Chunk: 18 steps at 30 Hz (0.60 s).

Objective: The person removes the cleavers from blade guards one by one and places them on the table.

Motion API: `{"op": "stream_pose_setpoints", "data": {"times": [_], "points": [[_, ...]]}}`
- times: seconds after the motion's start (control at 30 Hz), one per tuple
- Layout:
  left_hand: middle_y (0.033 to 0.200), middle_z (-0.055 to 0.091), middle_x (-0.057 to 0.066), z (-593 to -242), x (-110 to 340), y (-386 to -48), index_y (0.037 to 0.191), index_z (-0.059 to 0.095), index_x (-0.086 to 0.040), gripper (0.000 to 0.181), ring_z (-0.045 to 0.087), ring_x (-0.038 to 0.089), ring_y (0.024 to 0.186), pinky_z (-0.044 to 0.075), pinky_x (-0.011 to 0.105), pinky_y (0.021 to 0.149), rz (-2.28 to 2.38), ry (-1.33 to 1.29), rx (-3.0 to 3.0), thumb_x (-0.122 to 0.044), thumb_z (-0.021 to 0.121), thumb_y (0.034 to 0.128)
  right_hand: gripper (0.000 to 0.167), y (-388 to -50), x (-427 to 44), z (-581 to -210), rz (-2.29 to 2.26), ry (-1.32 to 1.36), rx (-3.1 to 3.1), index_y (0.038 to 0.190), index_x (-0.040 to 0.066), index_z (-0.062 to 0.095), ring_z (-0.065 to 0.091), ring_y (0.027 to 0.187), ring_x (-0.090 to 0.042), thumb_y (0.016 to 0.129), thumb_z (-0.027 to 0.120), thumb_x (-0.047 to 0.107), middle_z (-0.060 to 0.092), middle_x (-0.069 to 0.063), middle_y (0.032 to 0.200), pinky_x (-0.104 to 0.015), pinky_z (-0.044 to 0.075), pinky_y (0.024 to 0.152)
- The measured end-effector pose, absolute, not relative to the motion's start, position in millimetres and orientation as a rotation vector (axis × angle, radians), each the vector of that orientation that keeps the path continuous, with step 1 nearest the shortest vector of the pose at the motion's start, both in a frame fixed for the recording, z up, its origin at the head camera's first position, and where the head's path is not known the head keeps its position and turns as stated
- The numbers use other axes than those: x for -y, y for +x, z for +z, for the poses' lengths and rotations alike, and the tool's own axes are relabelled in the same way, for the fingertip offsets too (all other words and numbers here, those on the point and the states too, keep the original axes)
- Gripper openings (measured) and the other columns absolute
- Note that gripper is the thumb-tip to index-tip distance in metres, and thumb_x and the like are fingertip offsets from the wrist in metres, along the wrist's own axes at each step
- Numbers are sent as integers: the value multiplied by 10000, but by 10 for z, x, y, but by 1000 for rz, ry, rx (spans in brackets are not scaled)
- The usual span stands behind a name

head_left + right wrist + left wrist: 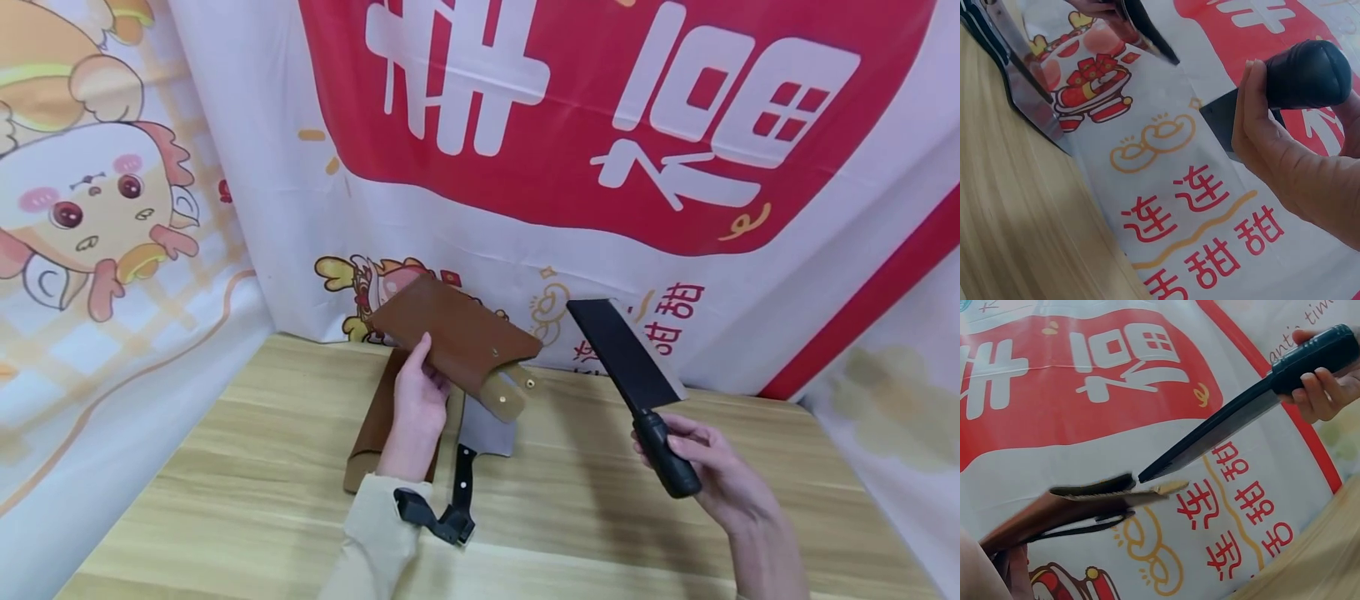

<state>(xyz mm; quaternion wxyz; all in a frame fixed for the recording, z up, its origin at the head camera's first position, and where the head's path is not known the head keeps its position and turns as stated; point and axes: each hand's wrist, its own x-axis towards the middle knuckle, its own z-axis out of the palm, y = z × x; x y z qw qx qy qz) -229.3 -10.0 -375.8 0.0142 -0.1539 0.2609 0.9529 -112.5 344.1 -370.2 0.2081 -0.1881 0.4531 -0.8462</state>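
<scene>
In the head view my left hand [418,398] pinches a brown leather knife sheath [457,325], thumb on top, raised above the table. Its mouth and two tan snap straps [504,398] face right. My right hand [712,458] grips the black handle [666,458] of a cleaver, whose dark blade [626,350] points up and left, apart from the sheath. The left wrist view has the blade tip close to the sheath's mouth [1104,487], though contact cannot be judged. From the right wrist, the handle [1310,75] lies within the curled fingers.
A second cleaver [483,429] with a black riveted handle lies on the wooden table [570,517], below the raised sheath. Left of it lies another brown leather sheath [375,425], partly behind my left arm. A printed cloth [465,200] hangs along the table's back edge.
</scene>
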Motion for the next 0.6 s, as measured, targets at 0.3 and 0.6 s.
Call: {"op": "stream_pose_setpoints", "data": {"times": [0.3, 0.6], "points": [[1184, 626, 30, -3789, -121, -2301, 1308, 514, -83, 325, 531, 190, 1185, 357, 333, 1017, 2809, -354, -942, -299, 577, 1074, 434, -1134, -3521, -3716, -2378, -418, -1373, 1266, 69, 729, 711, 1116, -243, 1071, 366, -65, 725, -172, 1212, -322, 561, 958], [1285, 613, 77, -3864, -296, -2219, 1437, 462, -11, 462, 486, 253, 1293, 321, 386, 1093, 2718, -281, -1082, -271, 570, 1070, 423, -1120, -3553, -3720, -2354, -356, -1475, 1234, 106, 740, 719, 1095, -225, 1065, 390, -61, 740, -140, 1187, -318, 577, 922]]}}
